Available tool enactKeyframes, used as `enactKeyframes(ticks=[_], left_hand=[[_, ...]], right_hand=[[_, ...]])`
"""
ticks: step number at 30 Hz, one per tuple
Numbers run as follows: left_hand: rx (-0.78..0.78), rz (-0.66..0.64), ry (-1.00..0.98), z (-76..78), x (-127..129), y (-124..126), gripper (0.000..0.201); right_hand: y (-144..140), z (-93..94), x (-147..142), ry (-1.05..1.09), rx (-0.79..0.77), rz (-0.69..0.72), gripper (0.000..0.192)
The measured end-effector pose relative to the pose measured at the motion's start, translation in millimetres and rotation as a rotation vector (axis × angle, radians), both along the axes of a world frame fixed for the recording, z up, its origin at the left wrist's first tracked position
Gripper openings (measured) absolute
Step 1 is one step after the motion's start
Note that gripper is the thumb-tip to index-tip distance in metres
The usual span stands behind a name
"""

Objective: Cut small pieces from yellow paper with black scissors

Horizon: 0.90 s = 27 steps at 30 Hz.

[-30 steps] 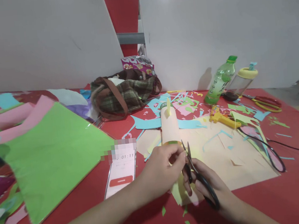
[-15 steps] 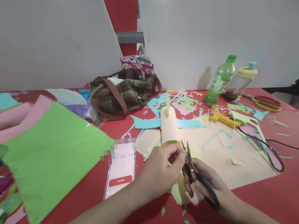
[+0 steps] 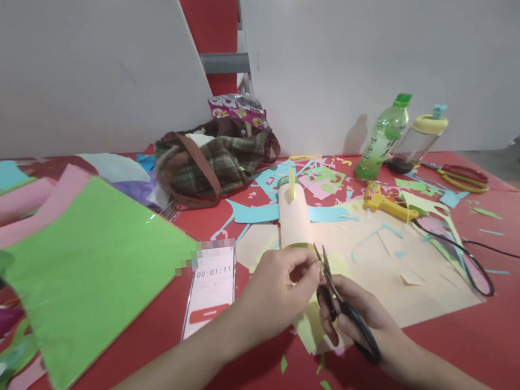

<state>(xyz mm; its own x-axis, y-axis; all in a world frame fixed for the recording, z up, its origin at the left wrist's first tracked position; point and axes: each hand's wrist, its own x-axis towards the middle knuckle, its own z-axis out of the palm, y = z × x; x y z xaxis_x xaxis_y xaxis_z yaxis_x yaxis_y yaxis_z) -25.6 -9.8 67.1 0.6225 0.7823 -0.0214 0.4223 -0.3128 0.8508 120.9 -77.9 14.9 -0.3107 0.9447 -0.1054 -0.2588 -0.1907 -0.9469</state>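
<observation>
On the near side of the paper-wrapped cylinder (image 3: 294,219), the right hand (image 3: 366,305) grips scissors (image 3: 364,331), blades parted; the left hand (image 3: 278,290) pinches its fingers beside them, apparently steadying something too small to tell. Right of the cylinder lies a glue gun (image 3: 390,206).

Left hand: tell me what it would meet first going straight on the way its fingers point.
Most likely the black-handled scissors, gripped by the right hand: their blades stand just past the left hand. Depth is unclear, so I can't tell whether they touch.
</observation>
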Motion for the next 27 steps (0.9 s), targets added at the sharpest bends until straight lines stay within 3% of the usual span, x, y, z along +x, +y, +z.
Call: enactKeyframes(ticks=[12, 27], left_hand=[[0.011, -0.075, 0.022, 9.1, -5, 6, 0.022], [0.003, -0.110, 0.060, 7.8, -12, 9, 0.018]], right_hand=[[1, 5.1, -3, 0.000, -0.018, 0.007, 0.034], [0, 1.9, -3, -0.011, -0.029, 0.014, 0.035]])
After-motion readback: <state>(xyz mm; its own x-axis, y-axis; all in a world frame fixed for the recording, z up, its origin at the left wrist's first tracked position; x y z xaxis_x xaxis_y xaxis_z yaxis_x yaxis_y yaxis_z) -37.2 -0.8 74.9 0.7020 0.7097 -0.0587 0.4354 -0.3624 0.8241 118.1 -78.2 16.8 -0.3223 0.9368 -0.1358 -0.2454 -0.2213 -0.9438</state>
